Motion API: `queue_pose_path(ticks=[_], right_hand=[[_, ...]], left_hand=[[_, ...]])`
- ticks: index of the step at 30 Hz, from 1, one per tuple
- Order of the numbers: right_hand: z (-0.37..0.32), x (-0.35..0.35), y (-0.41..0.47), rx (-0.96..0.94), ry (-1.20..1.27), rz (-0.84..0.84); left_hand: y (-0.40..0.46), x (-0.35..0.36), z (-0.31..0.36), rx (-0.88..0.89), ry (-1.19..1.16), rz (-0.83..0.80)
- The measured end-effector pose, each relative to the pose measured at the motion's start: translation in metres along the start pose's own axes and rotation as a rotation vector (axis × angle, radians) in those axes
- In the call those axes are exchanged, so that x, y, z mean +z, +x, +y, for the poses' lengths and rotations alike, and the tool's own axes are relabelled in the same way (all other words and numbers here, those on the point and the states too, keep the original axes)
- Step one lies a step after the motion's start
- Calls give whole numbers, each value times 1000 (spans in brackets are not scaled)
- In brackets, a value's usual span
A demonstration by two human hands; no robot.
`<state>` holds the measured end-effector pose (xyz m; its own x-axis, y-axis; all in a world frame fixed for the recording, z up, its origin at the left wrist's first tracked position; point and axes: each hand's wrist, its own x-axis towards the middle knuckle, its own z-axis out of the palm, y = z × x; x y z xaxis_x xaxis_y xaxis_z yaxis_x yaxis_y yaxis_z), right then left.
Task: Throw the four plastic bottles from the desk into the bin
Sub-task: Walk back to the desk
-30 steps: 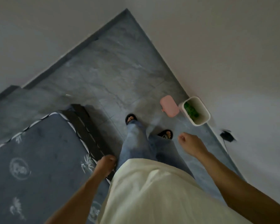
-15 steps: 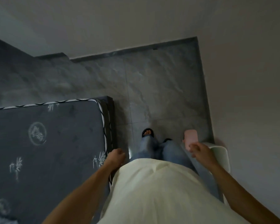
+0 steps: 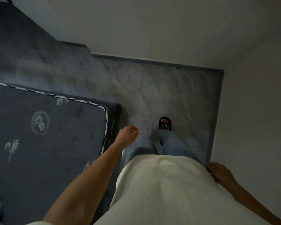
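Bin gone from view; hands (image 3: 127, 135) empty.

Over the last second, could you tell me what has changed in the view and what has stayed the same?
The view has swung away from the corner: the white bin and its pink lid, seen earlier by the wall, are out of frame. The left hand swung forward, the right hand dropped back beside the shirt. Both hands still hold nothing; the mattress stays on the left.

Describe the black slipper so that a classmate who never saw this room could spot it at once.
Start at the dark patterned mattress on the left, then cross the grey tiled floor to the right. The black slipper sits there, toes showing, above the blue jeans; it is the only footwear fully visible.
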<state>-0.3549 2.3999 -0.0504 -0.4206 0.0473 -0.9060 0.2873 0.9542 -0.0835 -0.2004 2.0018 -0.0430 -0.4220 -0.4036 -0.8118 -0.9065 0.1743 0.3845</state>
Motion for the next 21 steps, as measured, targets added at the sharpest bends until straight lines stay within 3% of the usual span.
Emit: queue_pose_path(ticks=[9, 16, 21], right_hand=[[-247, -78, 63, -331, -268, -25], [-451, -53, 61, -633, -455, -58], [-527, -25, 56, -668, -512, -91]], left_hand=[[-12, -12, -46, -312, -175, 45], [-11, -35, -82, -498, -412, 57], [13, -84, -86, -529, -563, 127]])
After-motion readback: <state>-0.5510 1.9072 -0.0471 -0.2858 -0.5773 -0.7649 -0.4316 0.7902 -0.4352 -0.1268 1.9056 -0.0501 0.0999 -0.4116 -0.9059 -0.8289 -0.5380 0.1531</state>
